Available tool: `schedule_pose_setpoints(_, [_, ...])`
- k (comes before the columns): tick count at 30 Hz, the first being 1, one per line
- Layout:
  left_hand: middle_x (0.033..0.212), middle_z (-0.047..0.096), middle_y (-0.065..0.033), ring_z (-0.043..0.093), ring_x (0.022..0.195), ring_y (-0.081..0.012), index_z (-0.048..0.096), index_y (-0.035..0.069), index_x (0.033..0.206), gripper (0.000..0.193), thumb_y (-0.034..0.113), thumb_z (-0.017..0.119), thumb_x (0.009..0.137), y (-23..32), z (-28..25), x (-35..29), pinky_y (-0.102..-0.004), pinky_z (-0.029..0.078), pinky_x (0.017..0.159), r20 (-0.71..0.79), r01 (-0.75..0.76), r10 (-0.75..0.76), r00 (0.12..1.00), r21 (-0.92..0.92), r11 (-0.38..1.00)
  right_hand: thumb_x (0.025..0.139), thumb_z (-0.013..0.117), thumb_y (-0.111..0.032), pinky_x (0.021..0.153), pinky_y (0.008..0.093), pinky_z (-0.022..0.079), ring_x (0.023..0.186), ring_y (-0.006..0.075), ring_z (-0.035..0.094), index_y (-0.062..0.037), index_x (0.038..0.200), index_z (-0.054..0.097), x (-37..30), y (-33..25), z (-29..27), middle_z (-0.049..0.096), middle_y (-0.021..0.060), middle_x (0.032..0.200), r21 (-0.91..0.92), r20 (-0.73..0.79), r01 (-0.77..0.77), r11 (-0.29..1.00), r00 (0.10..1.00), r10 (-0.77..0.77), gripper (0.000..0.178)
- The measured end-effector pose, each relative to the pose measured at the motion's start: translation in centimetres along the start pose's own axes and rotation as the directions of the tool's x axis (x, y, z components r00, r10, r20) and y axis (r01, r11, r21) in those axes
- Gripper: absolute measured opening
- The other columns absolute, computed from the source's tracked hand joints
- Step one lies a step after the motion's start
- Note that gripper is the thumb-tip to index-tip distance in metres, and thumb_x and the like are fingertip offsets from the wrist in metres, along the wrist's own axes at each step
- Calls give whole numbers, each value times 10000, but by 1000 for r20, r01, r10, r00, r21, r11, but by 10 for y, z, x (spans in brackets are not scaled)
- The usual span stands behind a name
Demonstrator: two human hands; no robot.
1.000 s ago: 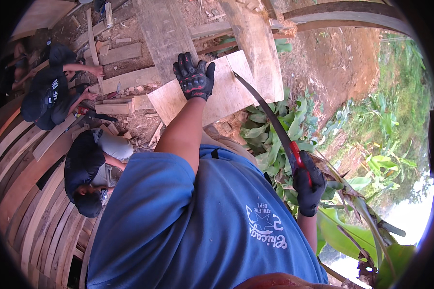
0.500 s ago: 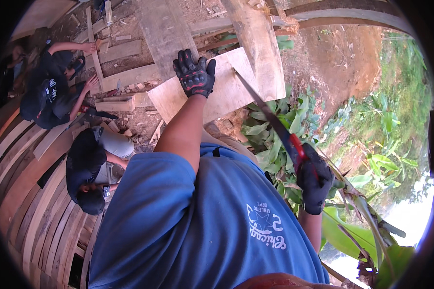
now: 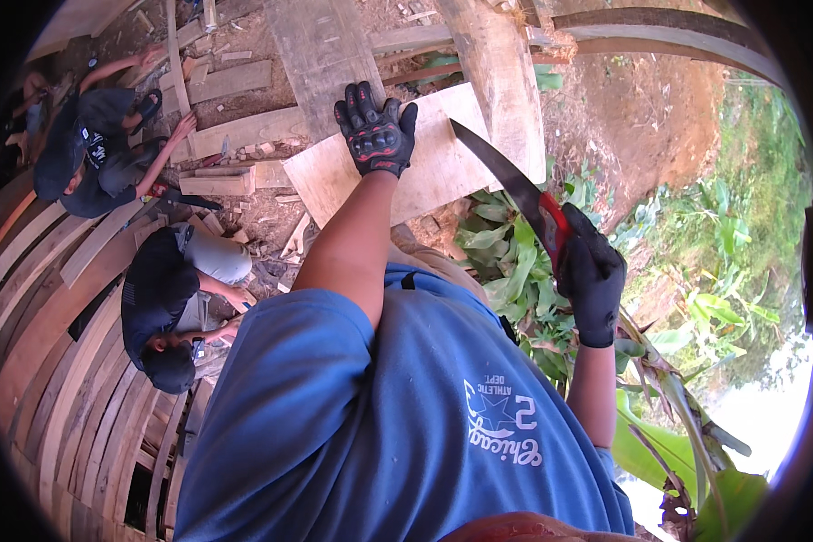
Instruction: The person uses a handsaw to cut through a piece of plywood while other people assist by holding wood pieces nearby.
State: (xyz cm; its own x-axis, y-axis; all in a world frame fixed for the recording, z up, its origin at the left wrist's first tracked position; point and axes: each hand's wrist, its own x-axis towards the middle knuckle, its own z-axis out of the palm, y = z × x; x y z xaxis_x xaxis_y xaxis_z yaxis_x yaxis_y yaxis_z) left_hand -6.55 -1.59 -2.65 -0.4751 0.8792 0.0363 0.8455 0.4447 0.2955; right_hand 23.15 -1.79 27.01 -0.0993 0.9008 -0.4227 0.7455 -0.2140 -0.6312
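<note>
A pale flat board lies slantwise in front of me, across two longer planks. My left hand, in a black glove with red trim, presses flat on its left part, fingers stretched out. In the other black glove, my right hand is closed round the red and black handle of a hand saw. The saw's curved dark blade crosses the board's right part, its tip near the far edge. Whether its teeth sit in a cut is too small to tell.
The supporting planks run away from me. Two people in dark clothes, one reaching to a wooden strip and one bent over, are at the left near stacked boards. Green plants grow below the saw.
My right hand has moved slightly up and tilted, so the blade shows its broad side more. My left hand stays on the board. The person at the far left has shifted their arms.
</note>
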Motion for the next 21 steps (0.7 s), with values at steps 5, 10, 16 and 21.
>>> schedule_pose_setpoints(5, [1663,438,-223,270,1621,-432,828,208,1219,512,612,549,1074,1,2,-2,-659,162,1327,-8,1,-1,1000,27,1000,1022,625,-105,785,332,605,844,168,760,-21,1338,765,8,-3,1,817,159,1236,1,64,-3,1000,998,3,355])
schedule_pose_setpoints(10, [1650,447,-229,277,1618,-431,829,215,1212,500,611,558,1071,0,3,-2,-662,180,1319,-12,6,-6,1000,33,999,1047,631,-115,849,352,610,949,191,784,-40,1375,760,12,-6,1,816,164,1247,39,86,-70,997,994,66,360])
schedule_pose_setpoints(16, [1629,458,-237,300,1594,-449,833,199,1179,479,595,596,1051,1,2,4,-678,197,1306,-33,-13,13,999,2,1000,1064,645,-149,962,373,602,1099,232,789,-43,1405,741,35,20,47,808,181,1270,66,85,0,998,996,-6,370])
schedule_pose_setpoints(21, [1638,433,-236,313,1581,-460,832,191,1149,465,585,610,1043,-1,5,2,-687,208,1300,-52,-13,14,999,7,1000,1072,641,-155,974,370,597,1109,212,780,-37,1451,712,43,24,61,806,165,1285,103,112,-91,991,991,79,403])
